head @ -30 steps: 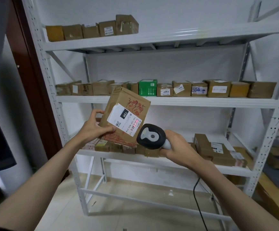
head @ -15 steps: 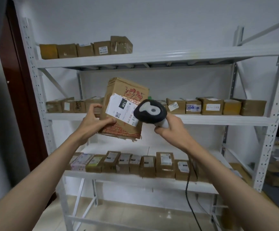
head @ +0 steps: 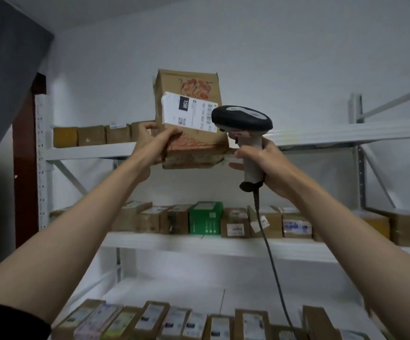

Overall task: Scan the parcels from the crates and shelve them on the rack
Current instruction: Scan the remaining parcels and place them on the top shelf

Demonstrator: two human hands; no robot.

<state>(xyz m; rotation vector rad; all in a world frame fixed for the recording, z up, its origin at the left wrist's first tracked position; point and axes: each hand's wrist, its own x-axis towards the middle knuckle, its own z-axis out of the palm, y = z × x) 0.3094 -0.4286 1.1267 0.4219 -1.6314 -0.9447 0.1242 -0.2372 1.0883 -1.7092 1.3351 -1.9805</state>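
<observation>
A brown cardboard parcel with red print and a white shipping label is raised to the level of the white rack's top shelf. My left hand grips its lower left corner. My right hand holds a black and white barcode scanner by its handle, right beside the parcel's lower right edge; the scanner head covers part of the label. The scanner's cable hangs down.
Several small brown parcels stand at the left of the top shelf. The middle shelf carries a row of boxes, one of them green. More labelled parcels line the lower shelf. A dark door frame is at left.
Both hands have lifted the parcel and the scanner from the middle shelf's height up to the top shelf. My view has tilted upward with them.
</observation>
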